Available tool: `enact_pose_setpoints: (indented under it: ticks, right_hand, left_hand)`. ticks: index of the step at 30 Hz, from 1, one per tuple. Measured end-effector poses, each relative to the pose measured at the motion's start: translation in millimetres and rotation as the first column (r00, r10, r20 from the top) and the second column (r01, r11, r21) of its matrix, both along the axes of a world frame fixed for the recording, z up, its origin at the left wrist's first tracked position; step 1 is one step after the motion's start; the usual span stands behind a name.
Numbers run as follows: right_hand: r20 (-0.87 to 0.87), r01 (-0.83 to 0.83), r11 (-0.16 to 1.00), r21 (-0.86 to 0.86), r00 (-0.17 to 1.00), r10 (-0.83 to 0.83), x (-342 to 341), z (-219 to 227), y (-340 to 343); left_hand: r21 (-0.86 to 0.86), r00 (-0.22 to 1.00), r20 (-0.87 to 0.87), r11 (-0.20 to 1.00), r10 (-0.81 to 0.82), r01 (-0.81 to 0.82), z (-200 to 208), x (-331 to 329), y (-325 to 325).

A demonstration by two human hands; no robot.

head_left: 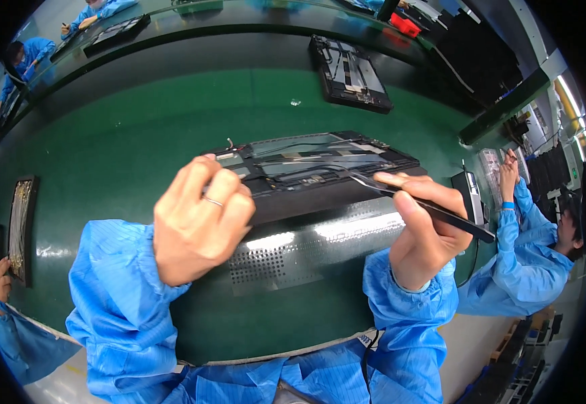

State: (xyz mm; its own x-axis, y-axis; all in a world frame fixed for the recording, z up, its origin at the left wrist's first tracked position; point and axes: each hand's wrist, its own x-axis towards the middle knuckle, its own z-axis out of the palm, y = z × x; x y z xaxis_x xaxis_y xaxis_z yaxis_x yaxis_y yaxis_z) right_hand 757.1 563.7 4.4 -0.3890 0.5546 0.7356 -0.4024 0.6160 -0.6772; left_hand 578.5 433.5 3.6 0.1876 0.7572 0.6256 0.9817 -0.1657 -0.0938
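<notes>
In front of me lies an open flat electronic device (326,151) with a black frame, grey panels and dark cables across it. It rests tilted on a black block (320,203). My left hand (202,219) is closed at the device's left end, fingers curled; its fingertips and anything in them are hidden. My right hand (431,225) grips black tweezers (444,214) between thumb and fingers. The tweezers' pale tips reach the device's front right edge, near a dark cable. Below the block, a shiny clear sheet (259,264) with rows of dark dots lies on the bench.
A similar open device (350,74) sits at the back of the green bench (138,145). At the left stands a long tray (22,229) of thin cables. A small white-and-black box (469,195) is near the right hand. A co-worker in blue (518,269) sits at the right.
</notes>
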Motion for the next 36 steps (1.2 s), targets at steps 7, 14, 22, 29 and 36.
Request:
enact_pose_setpoints:
  ticks: [7, 14, 22, 29, 36]
  right_hand:
    - [-0.055, 0.11, 0.976, -0.187, 0.991, -0.122, 22, -26, 15]
    - [0.011, 0.113, 0.933, -0.342, 0.993, -0.117, 16, -46, 21]
    - [0.092, 0.083, 0.905, -0.417, 0.995, -0.049, 11, -53, 24]
    - [0.159, 0.081, 0.87, -0.487, 0.987, -0.003, 10, -64, 36]
    - [0.229, 0.052, 0.849, -0.526, 0.97, 0.082, 4, -70, 34]
  left_hand:
    - [0.012, 0.962, -0.095, 0.966, 0.258, -0.258, 15, -37, -19]
    - [0.076, 0.804, -0.326, 0.861, 0.497, -0.502, 2, -105, 17]
    - [0.198, 0.677, -0.429, 0.793, 0.598, -0.576, -60, -147, 107]
    - [0.022, 0.783, -0.14, 0.792, 0.606, -0.61, -98, -135, 138]
    - [-0.003, 0.955, 0.112, 0.961, 0.273, -0.275, -75, -82, 67]
